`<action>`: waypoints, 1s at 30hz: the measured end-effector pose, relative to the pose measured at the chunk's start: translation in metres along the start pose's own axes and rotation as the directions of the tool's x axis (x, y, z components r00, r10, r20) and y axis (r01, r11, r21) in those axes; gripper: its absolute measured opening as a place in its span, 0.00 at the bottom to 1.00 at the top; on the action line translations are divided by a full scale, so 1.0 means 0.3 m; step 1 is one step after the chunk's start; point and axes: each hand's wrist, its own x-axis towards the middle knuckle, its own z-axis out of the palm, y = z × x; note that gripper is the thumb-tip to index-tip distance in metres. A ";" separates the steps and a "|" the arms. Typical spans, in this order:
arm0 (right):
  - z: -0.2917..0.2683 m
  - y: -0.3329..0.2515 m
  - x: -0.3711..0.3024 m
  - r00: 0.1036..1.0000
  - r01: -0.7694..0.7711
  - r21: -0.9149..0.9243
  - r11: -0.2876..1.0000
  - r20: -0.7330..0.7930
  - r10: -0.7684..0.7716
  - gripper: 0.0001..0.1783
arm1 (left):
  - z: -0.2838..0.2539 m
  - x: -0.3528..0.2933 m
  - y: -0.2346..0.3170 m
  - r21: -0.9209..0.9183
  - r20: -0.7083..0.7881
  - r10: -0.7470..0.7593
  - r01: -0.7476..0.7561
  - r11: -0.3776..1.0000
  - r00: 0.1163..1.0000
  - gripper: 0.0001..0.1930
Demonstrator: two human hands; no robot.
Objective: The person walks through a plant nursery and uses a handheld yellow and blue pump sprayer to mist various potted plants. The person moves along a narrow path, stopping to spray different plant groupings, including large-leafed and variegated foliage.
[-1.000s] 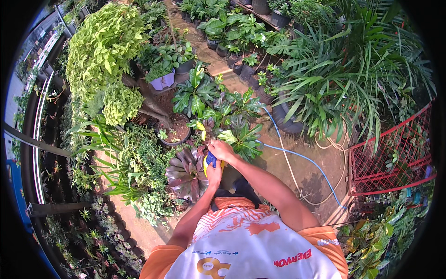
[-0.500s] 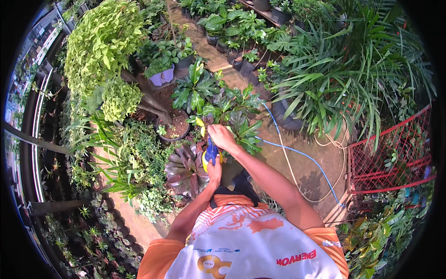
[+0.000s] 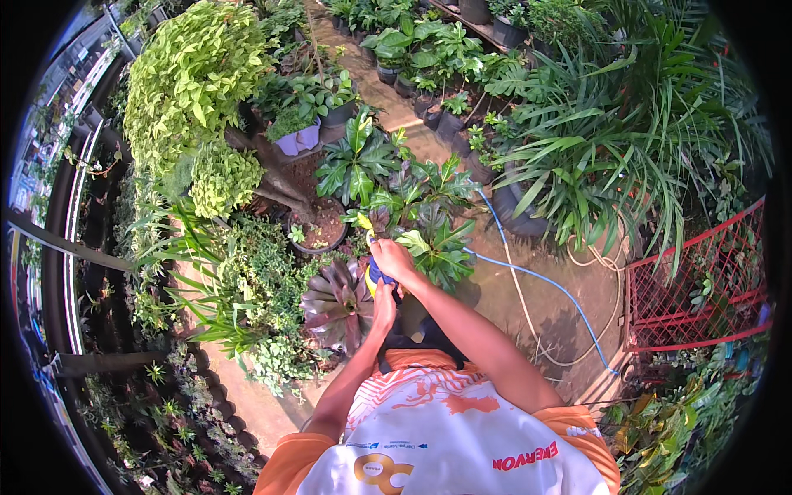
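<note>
A blue and yellow spray bottle (image 3: 373,279) is held in front of my waist, mostly covered by my hands. My left hand (image 3: 384,304) is closed around its lower part. Over its upper part lies my right hand (image 3: 393,258), fingers closed near the top. A bright yellow tip (image 3: 364,221) shows just past the right fingers; whether it is a nozzle or a leaf I cannot tell. Just beyond stands a plant with large glossy lobed leaves (image 3: 443,244). A dark purple rosette plant (image 3: 337,304) grows to the left of my left hand.
A potted tree (image 3: 276,188) with light green foliage rises at left. Blue (image 3: 561,289) and beige hoses (image 3: 521,305) lie on the ground at right, near a red mesh rack (image 3: 697,285). Long-leaved plants (image 3: 598,136) overhang the right side. Potted plants line the far path (image 3: 396,107).
The whole view has shifted slightly, so the scene sits a little lower and further right. Both hands stay on the spray bottle in nearly the same pose.
</note>
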 end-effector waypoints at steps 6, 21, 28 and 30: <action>0.030 0.040 0.006 0.994 0.024 0.105 0.994 -0.110 -0.012 0.26 | -0.008 0.020 0.006 0.093 0.038 -0.075 0.071 0.993 0.996 0.12; -0.005 0.080 -0.026 0.987 -0.123 0.162 0.979 -0.079 0.137 0.24 | -0.031 0.070 -0.108 -0.042 0.213 -0.070 0.081 0.996 0.974 0.08; 0.015 0.124 -0.028 0.981 -0.136 0.161 0.978 -0.116 0.155 0.24 | -0.040 0.068 -0.107 0.030 0.244 -0.105 0.101 0.994 0.964 0.07; 0.028 0.140 -0.032 0.976 -0.112 0.158 0.981 -0.169 0.139 0.24 | -0.040 0.067 -0.116 0.037 0.243 -0.090 0.084 0.996 0.966 0.07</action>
